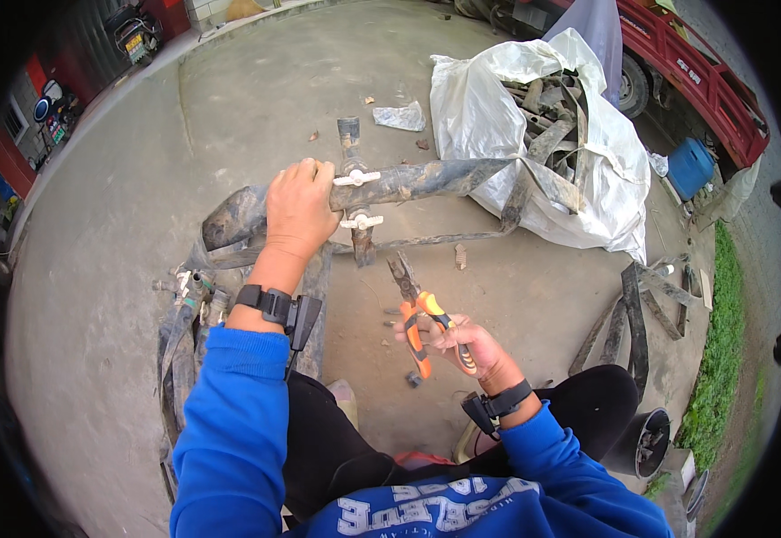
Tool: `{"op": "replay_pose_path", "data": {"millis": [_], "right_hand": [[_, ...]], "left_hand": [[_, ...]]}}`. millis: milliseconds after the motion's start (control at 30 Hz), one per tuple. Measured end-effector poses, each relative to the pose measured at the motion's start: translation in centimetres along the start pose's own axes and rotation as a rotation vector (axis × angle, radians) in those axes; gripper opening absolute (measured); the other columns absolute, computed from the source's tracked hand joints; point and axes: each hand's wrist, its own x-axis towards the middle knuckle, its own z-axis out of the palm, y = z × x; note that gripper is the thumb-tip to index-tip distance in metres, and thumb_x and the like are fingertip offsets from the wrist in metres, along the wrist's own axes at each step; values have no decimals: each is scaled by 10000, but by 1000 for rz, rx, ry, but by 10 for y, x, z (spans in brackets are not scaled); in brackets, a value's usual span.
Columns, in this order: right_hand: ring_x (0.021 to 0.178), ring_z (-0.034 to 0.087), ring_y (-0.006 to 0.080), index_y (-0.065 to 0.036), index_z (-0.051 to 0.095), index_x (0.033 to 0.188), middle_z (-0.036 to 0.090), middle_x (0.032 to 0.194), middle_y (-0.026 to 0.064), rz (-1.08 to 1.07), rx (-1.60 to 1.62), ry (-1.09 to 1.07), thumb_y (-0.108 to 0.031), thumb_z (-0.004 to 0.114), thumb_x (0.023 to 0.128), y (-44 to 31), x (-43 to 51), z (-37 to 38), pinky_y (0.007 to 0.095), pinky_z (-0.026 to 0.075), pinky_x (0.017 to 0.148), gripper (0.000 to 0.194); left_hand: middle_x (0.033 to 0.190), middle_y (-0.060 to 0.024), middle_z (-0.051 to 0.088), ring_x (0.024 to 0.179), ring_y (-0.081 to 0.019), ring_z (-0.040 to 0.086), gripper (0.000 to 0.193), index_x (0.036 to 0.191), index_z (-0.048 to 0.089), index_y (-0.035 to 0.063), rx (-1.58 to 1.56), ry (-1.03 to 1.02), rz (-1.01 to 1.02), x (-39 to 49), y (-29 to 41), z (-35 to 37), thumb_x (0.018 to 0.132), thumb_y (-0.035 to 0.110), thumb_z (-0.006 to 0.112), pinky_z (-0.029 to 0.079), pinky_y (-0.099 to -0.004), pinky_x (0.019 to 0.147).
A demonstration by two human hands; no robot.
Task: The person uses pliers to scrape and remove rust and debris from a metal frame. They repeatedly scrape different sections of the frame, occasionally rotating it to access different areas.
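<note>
My left hand grips a thick, dirt-caked black hose just left of its fittings. Two white valve handles, an upper one and a lower one, sit on the branch valves that cross the hose. The upper branch outlet points away from me, and the lower outlet points toward me. In my right hand is a pair of pliers with orange and black handles. Its handles are spread, and its jaws lie a little apart from the lower outlet.
A white woven sack full of old hose pieces stands at the far right. Flat hoses with green-banded valves lie at left. More flat strips lie at right, near a black bucket. Beyond are a blue jug and a red truck.
</note>
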Motion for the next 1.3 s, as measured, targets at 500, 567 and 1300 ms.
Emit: {"op": "replay_pose_path", "data": {"millis": [500, 567, 1300], "right_hand": [[1344, 636, 358, 140, 611, 1309, 608, 1439, 310, 58, 18, -17, -114, 646, 851, -5, 21, 15, 274, 556, 911, 525], [1327, 645, 364, 80, 657, 1147, 609, 1437, 315, 72, -26, 3, -123, 646, 851, -7, 22, 15, 334, 558, 942, 359], [841, 713, 239, 61, 679, 1216, 753, 1044, 176, 181, -96, 121, -174, 679, 968, -43, 16, 42, 357, 582, 703, 341]], "left_hand": [[952, -100, 620, 955, -313, 661, 341, 1003, 681, 103, -24, 8, 64, 2, 1, -6, 687, 102, 807, 522, -441, 834], [953, -99, 618, 957, -310, 658, 324, 1002, 684, 105, -26, 2, 66, 2, 0, -6, 696, 83, 791, 520, -442, 833], [923, -76, 637, 936, -297, 663, 273, 936, 682, 123, -11, -23, 126, 4, 2, -14, 690, 23, 740, 526, -432, 802]]}}
